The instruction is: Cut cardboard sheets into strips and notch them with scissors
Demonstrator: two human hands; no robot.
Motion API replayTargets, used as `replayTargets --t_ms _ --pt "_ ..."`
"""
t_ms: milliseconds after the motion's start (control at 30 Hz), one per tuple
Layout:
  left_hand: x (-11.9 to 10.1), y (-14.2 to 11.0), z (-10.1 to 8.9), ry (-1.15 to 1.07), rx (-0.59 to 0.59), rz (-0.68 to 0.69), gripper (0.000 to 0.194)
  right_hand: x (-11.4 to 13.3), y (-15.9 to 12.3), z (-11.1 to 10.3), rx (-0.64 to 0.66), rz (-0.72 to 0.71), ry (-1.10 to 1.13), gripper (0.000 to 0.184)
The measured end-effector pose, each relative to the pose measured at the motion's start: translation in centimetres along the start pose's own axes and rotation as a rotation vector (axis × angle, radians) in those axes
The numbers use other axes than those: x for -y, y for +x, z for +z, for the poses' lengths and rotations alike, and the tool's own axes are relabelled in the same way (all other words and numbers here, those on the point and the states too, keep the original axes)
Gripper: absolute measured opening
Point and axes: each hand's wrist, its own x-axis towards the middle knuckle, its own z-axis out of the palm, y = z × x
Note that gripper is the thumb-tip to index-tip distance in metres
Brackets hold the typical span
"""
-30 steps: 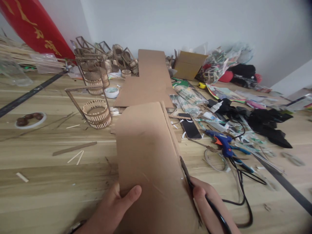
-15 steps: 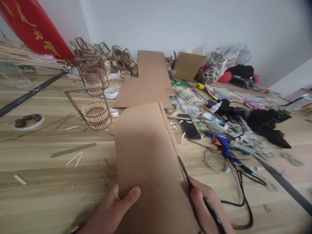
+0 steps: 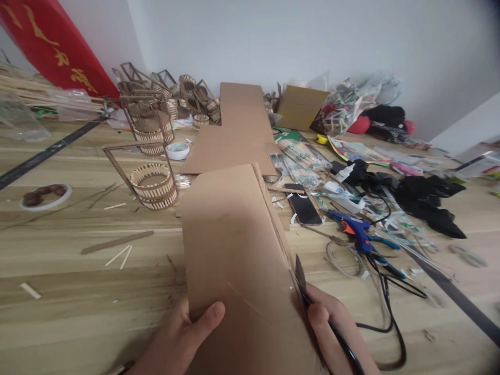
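A piece of brown cardboard (image 3: 234, 245) stretches away from me above the wooden table. My left hand (image 3: 187, 328) grips its left edge, thumb on top and fingers hidden underneath. At the right edge, my right hand (image 3: 332, 323) is closed round black-handled scissors (image 3: 301, 278). One pointed blade shows beside the cardboard's edge; the other is mostly hidden. A narrow strip along that edge looks partly separated. Beyond lies a larger cardboard sheet (image 3: 234, 148), reaching back to the wall.
Left stands a small slatted basket (image 3: 153, 186) with a tall handle, with several more behind. A white dish (image 3: 46, 197) holds brown round things. To the right lie a phone (image 3: 305, 208), a blue glue gun (image 3: 356, 228) with a black cord, blue-handled pliers (image 3: 388, 263) and black cloth (image 3: 425, 200).
The scissor blades have opened wider, the visible tip swinging to the right, away from the cardboard edge. My right hand has shifted slightly; my left hand keeps its hold.
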Motion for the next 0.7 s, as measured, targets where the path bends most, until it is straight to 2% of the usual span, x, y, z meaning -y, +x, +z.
replayTargets --t_ms 133,367,700 --pt "0.5 0.2 -0.3 0.079 -0.041 0.027 0.067 0.1 0.3 -0.4 0.029 0.023 0.008 0.072" --pt "0.1 0.1 0.1 0.036 -0.013 0.019 0.070 -1.0 0.5 -0.2 0.062 0.061 0.010 0.066" --pt "0.2 -0.1 0.0 0.066 -0.007 0.018 0.063 -1.1 0.6 0.0 -0.006 0.040 0.001 0.060"
